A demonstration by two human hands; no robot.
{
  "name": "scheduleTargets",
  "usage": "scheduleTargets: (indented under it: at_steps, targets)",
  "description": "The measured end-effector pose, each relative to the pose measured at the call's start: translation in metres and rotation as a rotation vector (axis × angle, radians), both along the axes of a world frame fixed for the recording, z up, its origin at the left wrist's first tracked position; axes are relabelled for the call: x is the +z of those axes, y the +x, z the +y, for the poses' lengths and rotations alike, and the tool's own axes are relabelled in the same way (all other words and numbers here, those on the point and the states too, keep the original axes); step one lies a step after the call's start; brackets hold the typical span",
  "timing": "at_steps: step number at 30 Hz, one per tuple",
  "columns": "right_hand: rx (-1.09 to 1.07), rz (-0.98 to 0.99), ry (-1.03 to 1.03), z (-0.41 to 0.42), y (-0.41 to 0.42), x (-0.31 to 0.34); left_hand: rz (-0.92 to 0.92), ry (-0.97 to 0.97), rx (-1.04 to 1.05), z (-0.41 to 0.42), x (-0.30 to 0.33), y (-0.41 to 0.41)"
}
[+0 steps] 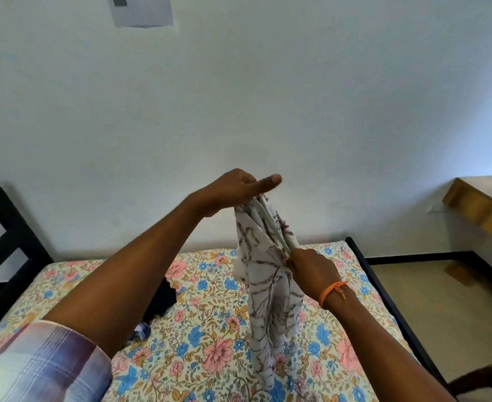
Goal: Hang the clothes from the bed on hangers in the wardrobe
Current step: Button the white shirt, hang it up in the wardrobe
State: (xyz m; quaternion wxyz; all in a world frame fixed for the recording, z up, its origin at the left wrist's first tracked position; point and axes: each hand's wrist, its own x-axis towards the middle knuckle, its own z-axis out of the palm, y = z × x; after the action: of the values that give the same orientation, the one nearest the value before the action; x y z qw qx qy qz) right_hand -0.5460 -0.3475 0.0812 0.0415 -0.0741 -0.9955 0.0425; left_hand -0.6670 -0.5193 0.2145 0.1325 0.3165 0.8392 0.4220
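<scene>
Slippage risk: left hand (pixel 233 190) and right hand (pixel 311 268), fingers pinching thin white branch-printed garment (pixel 268 285) aloft over floral-sheeted bed (pixel 210 343), could drop it if either pinch loosens.

Garment (pixel 263 274): white, with thin brown branch-like lines.
Bedsheet (pixel 210 338): cream, with pink and blue flowers and ochre leaves.
Bed frame (pixel 384 297): black.
Dark clothing (pixel 163 300) at 8 o'clock from the garment: black.
Sleeve (pixel 41 364): plaid in pale blue, maroon and white.
Wrist thread (pixel 330 291): orange.
Wall (pixel 239 97): pale bluish white.
Wooden table (pixel 482 204) at 3 o'clock: yellowish brown.
Floor (pixel 442 309): beige.
</scene>
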Motion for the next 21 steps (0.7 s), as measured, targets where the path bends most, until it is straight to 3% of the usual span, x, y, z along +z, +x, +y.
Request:
scheduleTargets:
  at_steps: [2,6,11,15,21]
  targets:
    - [0.014,-0.052,-0.018,0.004,0.000,-0.001,0.098,-0.037,0.065,0.001,-0.007,-0.004]
    - [0.066,-0.121,-0.091,0.014,0.002,-0.004,0.471,-0.135,0.290,0.005,-0.022,-0.001]
    - [0.173,0.038,-0.082,0.018,0.011,-0.002,0.882,-0.390,0.435,0.000,-0.030,0.004]
    - [0.330,0.215,0.041,0.011,0.018,-0.017,1.224,-0.411,0.479,0.000,-0.040,-0.006]
    - [0.303,0.151,0.069,0.001,0.023,-0.028,1.285,-0.500,0.414,0.002,-0.051,-0.003]
